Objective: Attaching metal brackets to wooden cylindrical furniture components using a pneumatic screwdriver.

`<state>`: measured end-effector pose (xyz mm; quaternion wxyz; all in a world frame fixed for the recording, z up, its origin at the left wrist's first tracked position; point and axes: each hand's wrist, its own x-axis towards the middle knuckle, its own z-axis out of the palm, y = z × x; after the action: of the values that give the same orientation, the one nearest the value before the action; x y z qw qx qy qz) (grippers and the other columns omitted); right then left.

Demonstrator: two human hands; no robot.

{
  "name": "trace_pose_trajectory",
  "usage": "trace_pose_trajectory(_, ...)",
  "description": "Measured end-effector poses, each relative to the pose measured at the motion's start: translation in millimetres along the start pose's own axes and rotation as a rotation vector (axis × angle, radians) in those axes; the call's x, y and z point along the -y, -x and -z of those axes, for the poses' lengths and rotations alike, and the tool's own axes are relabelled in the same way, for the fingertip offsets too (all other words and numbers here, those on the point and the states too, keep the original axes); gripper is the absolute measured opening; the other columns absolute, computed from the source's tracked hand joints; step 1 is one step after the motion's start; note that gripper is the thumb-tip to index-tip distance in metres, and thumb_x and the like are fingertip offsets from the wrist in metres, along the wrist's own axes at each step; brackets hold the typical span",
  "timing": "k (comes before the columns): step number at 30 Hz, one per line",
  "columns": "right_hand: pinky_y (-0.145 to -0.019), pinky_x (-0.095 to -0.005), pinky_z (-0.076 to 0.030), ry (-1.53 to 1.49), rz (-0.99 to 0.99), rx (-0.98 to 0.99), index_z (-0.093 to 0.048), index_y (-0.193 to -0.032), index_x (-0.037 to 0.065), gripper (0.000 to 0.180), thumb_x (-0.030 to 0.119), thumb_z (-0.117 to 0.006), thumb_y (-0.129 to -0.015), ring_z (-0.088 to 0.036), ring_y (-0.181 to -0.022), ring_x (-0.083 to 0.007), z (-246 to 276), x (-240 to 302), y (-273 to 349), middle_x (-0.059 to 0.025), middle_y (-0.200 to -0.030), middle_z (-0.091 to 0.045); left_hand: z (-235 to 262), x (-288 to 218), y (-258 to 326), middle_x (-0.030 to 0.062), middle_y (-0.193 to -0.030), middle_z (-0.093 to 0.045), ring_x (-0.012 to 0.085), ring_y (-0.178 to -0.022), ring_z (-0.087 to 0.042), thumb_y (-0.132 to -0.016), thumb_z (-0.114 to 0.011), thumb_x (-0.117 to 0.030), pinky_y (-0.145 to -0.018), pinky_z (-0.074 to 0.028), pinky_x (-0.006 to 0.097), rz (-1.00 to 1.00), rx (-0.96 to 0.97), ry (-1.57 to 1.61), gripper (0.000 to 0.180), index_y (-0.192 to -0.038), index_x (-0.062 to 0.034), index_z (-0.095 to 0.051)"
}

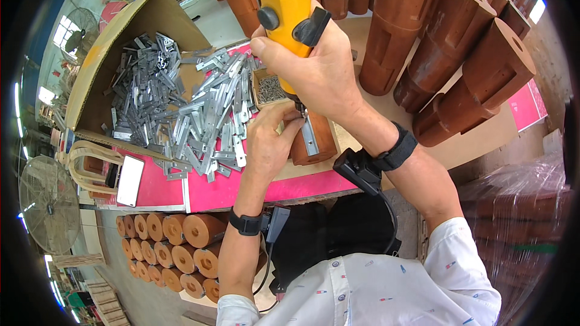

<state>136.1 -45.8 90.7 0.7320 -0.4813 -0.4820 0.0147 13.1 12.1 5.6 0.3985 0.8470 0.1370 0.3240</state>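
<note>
My right hand (314,66) grips a yellow power screwdriver (284,15) held upright, its tip pointing down at a narrow metal bracket (310,136). The bracket lies on a reddish-brown wooden piece (323,145) standing on the pink table (229,190). My left hand (272,136) steadies the wooden piece and the bracket, fingertips pinched close to the screwdriver's tip. A small box of screws (270,89) sits just behind the hands.
A heap of metal brackets (199,115) spills from an open cardboard box (121,54) at the left. Many brown wooden pieces (447,48) are stacked at the back and right, more (175,247) lie under the table. A phone (130,180) lies at the table's left; fans (48,202) stand further left.
</note>
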Motion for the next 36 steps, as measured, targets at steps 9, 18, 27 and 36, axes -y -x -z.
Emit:
trace_pose_trajectory(9,-0.072,-0.032,-0.054,0.038,0.0,0.023,-0.052,-0.116,-0.003,0.052,0.021,-0.075,-0.077,-0.066,-0.078,-0.0179,1,-2,2,-0.0116,-0.088,-0.066,-1,-4,-1,0.0137,-0.093,-0.07,0.0266,-0.088,-0.069,-0.074,-0.07,0.002,-0.082,-0.051,0.035,0.059,-0.013,0.014,0.021,-0.095,0.0031,-0.067)
trace_pose_trajectory(18,-0.075,-0.034,-0.053,0.055,-0.022,0.044,-0.049,-0.12,-0.002,0.053,0.018,-0.073,-0.077,-0.066,-0.079,-0.0222,0,1,4,-0.0131,-0.087,-0.065,1,-6,4,0.0139,-0.095,-0.07,0.0273,-0.095,-0.066,-0.074,-0.072,-0.004,-0.083,-0.05,0.036,0.132,-0.02,0.028,0.023,-0.096,0.0026,-0.067)
trace_pose_trajectory(27,-0.075,-0.0337,-0.052,0.049,0.01,0.062,-0.047,-0.122,-0.001,0.054,0.015,-0.072,-0.077,-0.065,-0.08,-0.0216,-3,1,6,-0.0129,-0.089,-0.064,7,2,20,0.0197,-0.148,-0.031,0.0364,-0.136,-0.033,-0.06,-0.088,-0.029,-0.113,-0.029,0.043,0.231,0.341,0.038,0.109,-0.147,-0.0038,-0.027)
trace_pose_trajectory(36,-0.076,-0.0327,-0.052,0.065,-0.03,0.106,-0.047,-0.121,0.0,0.053,0.014,-0.072,-0.077,-0.066,-0.081,-0.0222,1,3,7,-0.0133,-0.092,-0.064,-2,8,24,0.0209,-0.14,-0.038,0.0369,-0.131,-0.038,-0.053,-0.091,-0.037,-0.111,-0.031,0.044,0.219,0.25,0.06,0.125,-0.15,-0.0056,-0.018)
